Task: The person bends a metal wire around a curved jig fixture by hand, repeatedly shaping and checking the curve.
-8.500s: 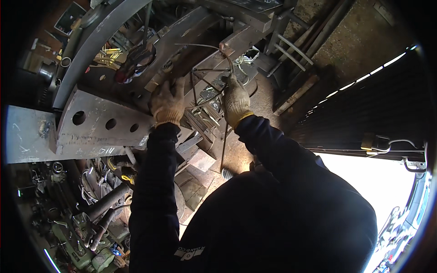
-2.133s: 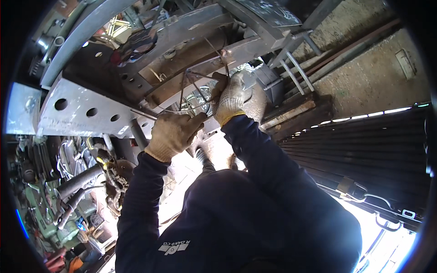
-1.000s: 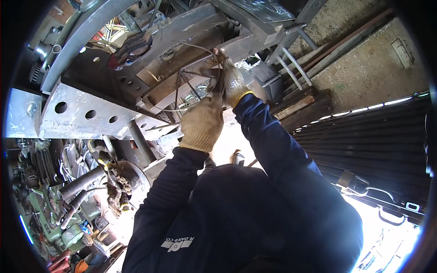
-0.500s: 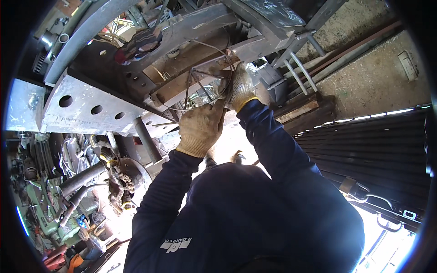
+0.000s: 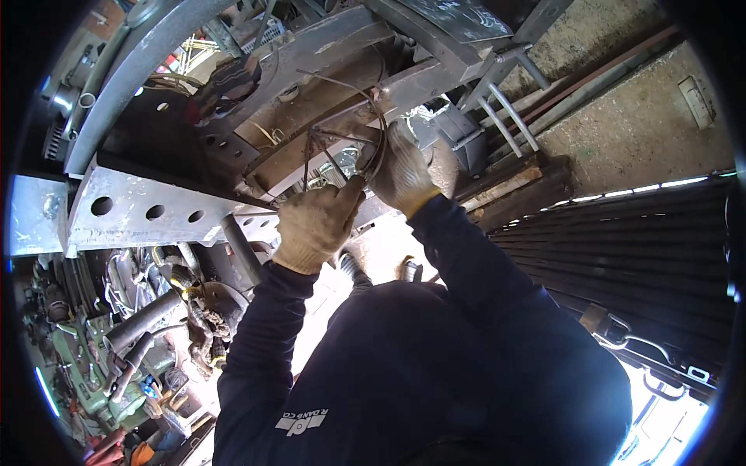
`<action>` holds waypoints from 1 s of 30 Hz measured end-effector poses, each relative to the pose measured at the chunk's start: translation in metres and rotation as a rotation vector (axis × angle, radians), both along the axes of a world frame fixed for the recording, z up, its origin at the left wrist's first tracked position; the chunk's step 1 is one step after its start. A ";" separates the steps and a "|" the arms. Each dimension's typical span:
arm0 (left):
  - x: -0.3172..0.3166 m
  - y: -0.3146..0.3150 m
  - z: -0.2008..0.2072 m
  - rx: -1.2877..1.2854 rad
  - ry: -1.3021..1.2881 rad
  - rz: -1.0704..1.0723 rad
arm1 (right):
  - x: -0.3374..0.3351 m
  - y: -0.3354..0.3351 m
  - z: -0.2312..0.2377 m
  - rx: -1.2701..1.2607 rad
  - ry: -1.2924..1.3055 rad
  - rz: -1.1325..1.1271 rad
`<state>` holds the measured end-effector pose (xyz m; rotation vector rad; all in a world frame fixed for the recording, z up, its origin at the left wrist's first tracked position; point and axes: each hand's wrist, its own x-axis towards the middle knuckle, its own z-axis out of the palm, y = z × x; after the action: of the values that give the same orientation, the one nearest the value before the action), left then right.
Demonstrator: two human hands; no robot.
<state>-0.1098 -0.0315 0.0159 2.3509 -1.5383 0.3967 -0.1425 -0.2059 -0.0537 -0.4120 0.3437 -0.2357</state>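
My left hand (image 5: 317,224), in a beige knit work glove, is closed with its fingertips pinched at the lower part of a thin dark wire (image 5: 382,116). The wire bends in a loose loop past my right hand, and its free end reaches out to the left. My right hand (image 5: 402,172), in a dotted knit glove with a yellow cuff, closes round the same wire, close to the left fingertips. Just beyond the hands is a small frame of thin metal rods (image 5: 330,138); whether the wire is fixed to it I cannot tell.
A large steel plate with round holes (image 5: 132,203) runs along the left. Steel beams (image 5: 423,85) cross in front. Left below lie a green machine (image 5: 81,365), pipes and cables. A timber block (image 5: 505,190) and a dark slatted panel (image 5: 629,248) stand right.
Both hands have shifted slightly, the left one down and to the left, with the wire still between them. The view has tilted a little, showing more of my feet.
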 end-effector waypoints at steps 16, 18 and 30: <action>0.004 -0.013 0.016 0.064 0.001 0.037 | -0.021 -0.005 -0.007 0.066 -0.064 0.077; 0.021 -0.012 0.019 0.110 0.032 -0.093 | -0.017 -0.002 -0.016 0.066 -0.136 0.040; -0.033 -0.034 -0.001 0.197 0.142 0.224 | -0.031 -0.021 0.008 -0.027 -0.047 0.171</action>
<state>-0.1423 -0.0657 0.0150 2.6505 -1.3076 0.1271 -0.1731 -0.2264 -0.0461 -0.4594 0.2580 -0.0834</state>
